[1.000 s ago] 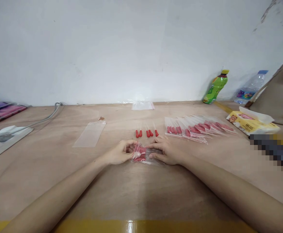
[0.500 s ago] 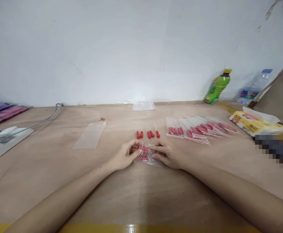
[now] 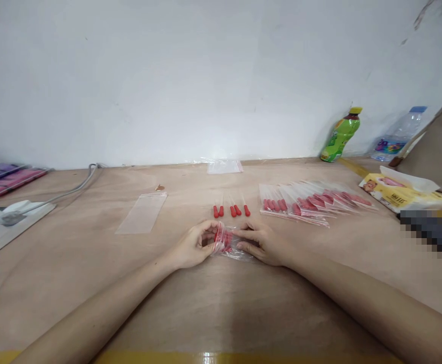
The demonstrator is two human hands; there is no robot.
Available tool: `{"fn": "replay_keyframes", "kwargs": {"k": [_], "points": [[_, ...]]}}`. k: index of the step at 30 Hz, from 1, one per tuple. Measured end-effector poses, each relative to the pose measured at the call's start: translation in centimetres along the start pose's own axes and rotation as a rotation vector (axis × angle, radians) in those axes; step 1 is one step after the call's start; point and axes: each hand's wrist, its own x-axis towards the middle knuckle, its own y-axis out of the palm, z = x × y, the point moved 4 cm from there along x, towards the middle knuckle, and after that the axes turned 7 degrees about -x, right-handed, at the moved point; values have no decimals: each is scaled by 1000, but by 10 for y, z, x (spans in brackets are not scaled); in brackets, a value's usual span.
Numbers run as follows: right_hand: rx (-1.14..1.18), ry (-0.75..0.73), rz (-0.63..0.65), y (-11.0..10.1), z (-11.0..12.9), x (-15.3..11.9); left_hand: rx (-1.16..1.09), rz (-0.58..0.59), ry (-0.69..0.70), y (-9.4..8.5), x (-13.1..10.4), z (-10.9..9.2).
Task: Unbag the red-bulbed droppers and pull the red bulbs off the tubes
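A clear zip bag (image 3: 239, 255) with several red-bulbed droppers (image 3: 226, 241) inside lies between my hands at the middle of the table. My left hand (image 3: 195, 245) is closed, with thumb and fingers pinching the bag's left end beside the red bulbs. From the other side my right hand (image 3: 262, 242) grips the bag's right part, thumb below and fingers above. Just beyond, several loose droppers (image 3: 233, 211) lie in a row, red bulbs toward me. A flat bag (image 3: 142, 213) lies to the left of them.
Several filled dropper bags (image 3: 307, 202) overlap at the right. Behind them are a tissue pack (image 3: 400, 194), a green bottle (image 3: 340, 135) and a clear bottle (image 3: 397, 136). A power strip (image 3: 27, 215) with cables sits at left; more flat bags (image 3: 224, 167) lie by the wall.
Both hands keep their hold on the bag. The left fingers have shifted slightly at its end, and the red bulbs inside sit a little differently.
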Motion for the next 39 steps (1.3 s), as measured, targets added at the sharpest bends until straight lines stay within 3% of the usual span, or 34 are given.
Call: {"fn": "replay_keyframes", "kwargs": {"k": [9, 12, 15, 21, 28, 33, 37, 39], "points": [[18, 44, 78, -1, -3, -2, -99, -120, -80, -10, 8, 13], [-13, 40, 64, 0, -3, -2, -111, -94, -112, -10, 7, 12], [-38, -8, 29, 2, -3, -2, -81, -58, -75, -9, 7, 13], [-81, 1, 25, 7, -4, -3, 82, -161, 38, -14, 7, 17], [-130, -47, -9, 9, -2, -2, 26, -39, 25, -11, 10, 6], [-131, -25, -25, 4, -2, -1, 72, -99, 71, -16, 13, 0], [-111, -9, -29, -1, 0, 0, 124, 96, 15, -12, 8, -2], [-111, 7, -31, -3, 0, 1, 179, 138, 30, -12, 5, -3]]}}
